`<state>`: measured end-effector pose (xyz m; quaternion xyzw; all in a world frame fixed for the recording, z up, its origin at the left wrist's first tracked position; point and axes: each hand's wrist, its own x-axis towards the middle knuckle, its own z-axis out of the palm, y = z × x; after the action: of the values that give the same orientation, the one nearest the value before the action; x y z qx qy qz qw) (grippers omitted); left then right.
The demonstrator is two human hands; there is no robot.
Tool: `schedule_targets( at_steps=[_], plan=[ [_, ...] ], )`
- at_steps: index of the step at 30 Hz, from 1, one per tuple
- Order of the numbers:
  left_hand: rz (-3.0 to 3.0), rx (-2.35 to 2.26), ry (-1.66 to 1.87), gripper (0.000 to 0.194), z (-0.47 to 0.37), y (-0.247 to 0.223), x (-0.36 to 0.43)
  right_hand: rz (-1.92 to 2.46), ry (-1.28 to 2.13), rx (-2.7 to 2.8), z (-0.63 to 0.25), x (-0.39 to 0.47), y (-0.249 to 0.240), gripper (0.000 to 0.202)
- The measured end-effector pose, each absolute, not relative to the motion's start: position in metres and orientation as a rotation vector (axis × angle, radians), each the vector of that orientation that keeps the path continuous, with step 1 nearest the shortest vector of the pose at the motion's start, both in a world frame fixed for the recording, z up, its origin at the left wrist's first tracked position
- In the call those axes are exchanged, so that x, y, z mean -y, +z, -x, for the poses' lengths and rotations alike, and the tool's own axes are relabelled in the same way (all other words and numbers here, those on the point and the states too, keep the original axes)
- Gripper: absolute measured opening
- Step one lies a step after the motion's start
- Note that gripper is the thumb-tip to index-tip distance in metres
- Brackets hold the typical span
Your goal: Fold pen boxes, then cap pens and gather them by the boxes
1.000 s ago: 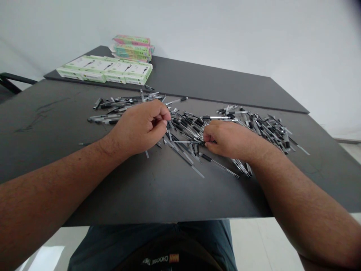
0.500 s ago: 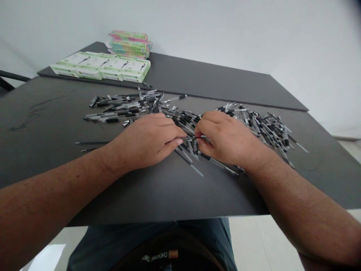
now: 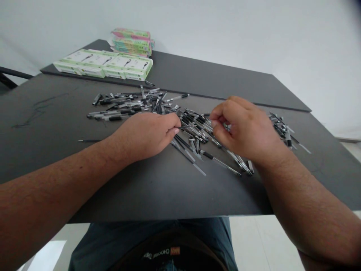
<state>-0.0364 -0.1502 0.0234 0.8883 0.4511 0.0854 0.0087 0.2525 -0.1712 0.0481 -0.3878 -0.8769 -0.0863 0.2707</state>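
Note:
My left hand pinches a thin dark pen refill, whose tip sticks out to the right from between thumb and forefinger. To the right, my right hand is raised over the pens, thumb and forefinger curled nearly together; whatever lies between them is too small to make out. Around and beneath both hands spreads a loose heap of clear and black pen parts. One clear pen with a black grip lies slanted in front of the heap.
White-green boxes stand in a row at the back left, with pink and green packs stacked behind them. A thin dark refill lies left of my left forearm. The grey table's front edge is near my lap.
My right hand has moved away from my left hand, up and to the right. My left hand has shifted slightly left and up, still pinching the thin refill.

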Motion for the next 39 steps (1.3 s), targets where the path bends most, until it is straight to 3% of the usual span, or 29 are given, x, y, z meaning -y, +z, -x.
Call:
schedule_targets(
  at_steps=[10,18,26,34,39],
  plan=[
    [-2.498,-1.429,0.696,0.029,0.038,0.023,0.152,1.634,0.37,2.848,-0.25,0.182,0.066,0.005],
    [-2.494,-1.367,0.818,0.027,0.04,0.024,0.155,1.698,0.34,3.002,-0.237,0.181,0.06,0.015],
    [-2.503,-1.325,0.857,0.026,0.04,0.022,0.155,1.681,0.303,3.043,-0.234,0.18,0.056,0.01],
    [-2.423,-1.299,0.973,0.019,0.04,0.024,0.16,1.394,0.216,2.615,-0.246,0.184,0.065,0.002],
    [-2.452,-1.267,1.035,0.015,0.042,0.022,0.159,1.321,0.226,2.265,-0.241,0.187,0.062,0.008]
  ],
)
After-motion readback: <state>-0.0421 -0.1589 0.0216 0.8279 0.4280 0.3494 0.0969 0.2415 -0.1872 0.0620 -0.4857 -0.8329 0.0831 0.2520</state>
